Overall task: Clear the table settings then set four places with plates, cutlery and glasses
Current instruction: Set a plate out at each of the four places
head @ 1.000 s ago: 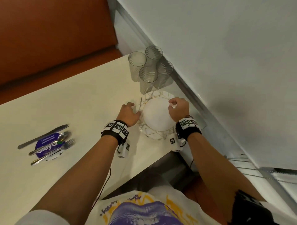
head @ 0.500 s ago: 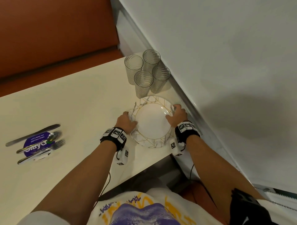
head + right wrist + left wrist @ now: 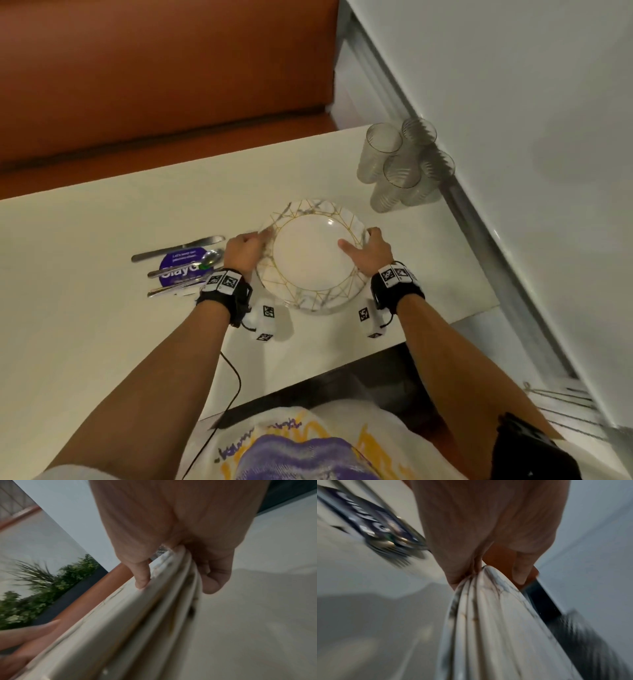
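A stack of white plates (image 3: 310, 260) with gold and grey rim lines hangs just above the cream table (image 3: 102, 335), held by both hands. My left hand (image 3: 245, 250) grips the stack's left rim, fingers curled under it (image 3: 464, 574). My right hand (image 3: 368, 248) grips the right rim, thumb lying on the top plate and fingers underneath (image 3: 212, 582). The wrist views show several plate edges (image 3: 479, 615) pressed together (image 3: 171, 601). Several clear ribbed glasses (image 3: 400, 168) stand clustered at the table's far right corner.
A knife (image 3: 178, 248), spoon (image 3: 186, 265) and fork (image 3: 171, 289) lie on a round purple coaster (image 3: 180, 269) just left of my left hand. An orange bench (image 3: 154, 85) runs behind the table. A grey wall (image 3: 513, 137) borders the right side.
The plate stack has come away from the glasses and the wall, moving left toward the cutlery, carried by both hands. My right thumb now lies on the top plate.
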Demonstrator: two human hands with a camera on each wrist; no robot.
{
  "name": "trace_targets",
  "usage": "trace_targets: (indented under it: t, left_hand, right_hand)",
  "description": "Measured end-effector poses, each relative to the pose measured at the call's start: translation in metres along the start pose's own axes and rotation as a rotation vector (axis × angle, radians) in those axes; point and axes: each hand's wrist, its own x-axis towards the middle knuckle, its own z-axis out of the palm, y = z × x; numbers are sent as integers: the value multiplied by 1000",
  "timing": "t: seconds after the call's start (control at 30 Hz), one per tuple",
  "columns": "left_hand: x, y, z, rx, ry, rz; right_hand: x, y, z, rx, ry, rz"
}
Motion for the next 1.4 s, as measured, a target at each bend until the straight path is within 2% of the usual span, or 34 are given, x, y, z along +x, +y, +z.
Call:
trace_targets:
  t: [0.03,0.07,0.13,0.3,0.47,0.6,0.67,0.73,0.87,1.0,1.13,1.23,1.4]
  left_hand:
    - [4,-2,-11,-113,27,-36]
    - [3,-7,-62,-253,36,-74]
    - [0,-8,-76,-444,-38,-100]
    - [-9,-29,-168,-685,-95,-123]
    - [-25,-27,-196,-858,-277,-90]
    - [-23,-26,-202,-879,-271,-49]
    - [-18,-22,-200,-854,-163,-71]
    - [-10,-18,-197,-746,32,-97]
    - [7,-14,-193,-614,322,31]
    - [27,-14,-207,-592,572,92]
    - [34,-14,-227,-568,794,100]
    - [32,-17,-239,-587,918,83]
    - [31,-30,-243,-642,963,63]
  right_hand:
    - [-5,-7,7,24,-9,-16]
    - [-21,-35,44,29,-34,-66]
    - [-24,-45,49,71,-18,-86]
    - [-61,-101,117,183,-7,-173]
    - [-82,-136,148,298,46,-256]
    - [-81,-155,148,287,54,-301]
    - [-77,-164,144,267,58,-343]
    - [-74,-174,140,242,88,-390]
    - [-56,-194,131,276,134,-435]
    - [-15,-205,109,408,178,-347]
    - [43,-190,92,495,240,-268]
    - [80,-165,93,501,236,-150]
    - [116,-132,113,400,193,-13]
